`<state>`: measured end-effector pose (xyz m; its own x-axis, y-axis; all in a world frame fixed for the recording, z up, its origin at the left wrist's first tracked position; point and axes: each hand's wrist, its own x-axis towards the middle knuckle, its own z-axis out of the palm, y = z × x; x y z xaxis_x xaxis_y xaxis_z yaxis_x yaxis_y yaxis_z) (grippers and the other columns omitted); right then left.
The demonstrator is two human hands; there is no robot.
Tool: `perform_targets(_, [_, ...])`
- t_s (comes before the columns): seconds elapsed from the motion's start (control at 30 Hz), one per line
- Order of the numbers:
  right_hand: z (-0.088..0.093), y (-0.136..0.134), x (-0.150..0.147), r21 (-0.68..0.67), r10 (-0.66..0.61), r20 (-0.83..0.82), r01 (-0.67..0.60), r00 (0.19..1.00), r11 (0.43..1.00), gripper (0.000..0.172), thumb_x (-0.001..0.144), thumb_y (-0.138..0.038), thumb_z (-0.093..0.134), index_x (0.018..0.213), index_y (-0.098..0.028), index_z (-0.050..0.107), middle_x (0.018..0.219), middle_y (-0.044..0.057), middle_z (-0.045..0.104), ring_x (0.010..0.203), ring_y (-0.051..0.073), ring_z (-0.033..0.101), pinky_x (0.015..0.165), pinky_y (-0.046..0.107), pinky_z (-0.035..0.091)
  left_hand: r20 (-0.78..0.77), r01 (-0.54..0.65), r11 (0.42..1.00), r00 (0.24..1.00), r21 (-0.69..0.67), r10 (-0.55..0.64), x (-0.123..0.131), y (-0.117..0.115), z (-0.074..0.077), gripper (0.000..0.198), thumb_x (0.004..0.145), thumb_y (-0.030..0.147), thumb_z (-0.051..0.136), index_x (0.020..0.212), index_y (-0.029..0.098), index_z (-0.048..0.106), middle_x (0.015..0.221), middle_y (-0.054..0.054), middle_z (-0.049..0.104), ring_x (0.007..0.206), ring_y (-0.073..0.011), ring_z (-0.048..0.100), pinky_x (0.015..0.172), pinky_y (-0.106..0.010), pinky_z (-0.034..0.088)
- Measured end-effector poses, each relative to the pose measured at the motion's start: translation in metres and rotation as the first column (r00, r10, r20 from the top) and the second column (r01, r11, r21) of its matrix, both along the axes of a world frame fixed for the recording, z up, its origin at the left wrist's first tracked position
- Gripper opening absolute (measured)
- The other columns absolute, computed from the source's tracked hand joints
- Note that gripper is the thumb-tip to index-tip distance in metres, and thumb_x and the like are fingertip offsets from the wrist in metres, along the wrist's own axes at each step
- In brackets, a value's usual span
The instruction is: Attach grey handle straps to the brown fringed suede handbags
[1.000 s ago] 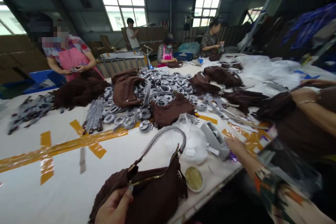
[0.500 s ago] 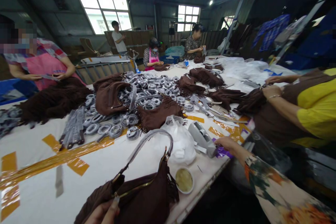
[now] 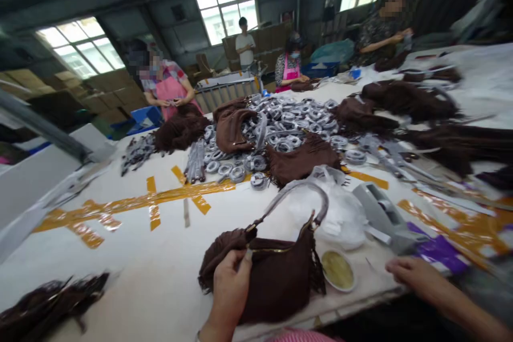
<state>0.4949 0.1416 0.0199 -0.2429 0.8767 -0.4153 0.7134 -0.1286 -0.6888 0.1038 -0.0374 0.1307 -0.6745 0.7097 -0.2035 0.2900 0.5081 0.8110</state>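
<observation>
Left hand (image 3: 232, 284) pinches the brown bag (image 3: 280, 283) by its zipper (image 3: 276, 249), masking part; right hand's (image 3: 412, 272) blurred, can't tell if it's gripping! Bag's at the table's (image 3: 152, 262) near edge, lengthwise along it, strap (image 3: 298, 185) arching farside.

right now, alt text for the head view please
Left hand pinches a brown fringed handbag at its zipper on a white table; the right hand is apart, near a grey tape dispenser. Behind are grey coils and co-workers.
</observation>
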Motion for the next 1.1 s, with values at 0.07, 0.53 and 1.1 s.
perform_targets(0.07, [0.016,-0.024,-0.056,-0.155,0.162,-0.2,-0.194,0.966,0.969,0.034,0.074,-0.048,0.063,0.055,-0.02,0.065,0.052,0.002,0.058,0.05,0.017,0.049,0.05,0.029,0.034,0.005,-0.006,0.999,1.0,0.032,0.006,0.001,-0.001,-0.005,0.04,0.08,0.056,0.059,0.081,0.019,0.072,0.075,-0.005,0.073,0.075,-0.0235,0.065,0.073,-0.034,0.048])
perform_targets(0.53, [0.087,-0.072,-0.283,-0.051,0.444,-0.5,-0.538,0.743,0.842,0.031,0.077,-0.039,0.058,0.056,-0.017,0.058,0.053,-0.002,0.054,0.057,0.012,0.047,0.057,0.025,0.033,-0.314,0.128,0.98,0.946,0.152,-0.075,0.007,-0.02,-0.027,0.015,0.09,0.027,0.052,0.084,0.019,0.064,0.081,-0.005,0.067,0.079,-0.0187,0.062,0.076,-0.033,0.047])
perform_targets(1.1, [0.084,-0.076,-0.299,-0.224,0.333,-0.264,-0.393,0.905,0.892,0.017,0.068,-0.031,0.06,0.057,-0.019,0.055,0.049,-0.004,0.046,0.05,0.01,0.038,0.048,0.025,0.025,-0.699,0.268,0.954,0.708,0.133,-0.102,0.009,-0.026,-0.04,0.018,0.09,0.012,0.048,0.106,0.016,0.055,0.088,-0.009,0.067,0.078,-0.0213,0.066,0.07,-0.033,0.054])
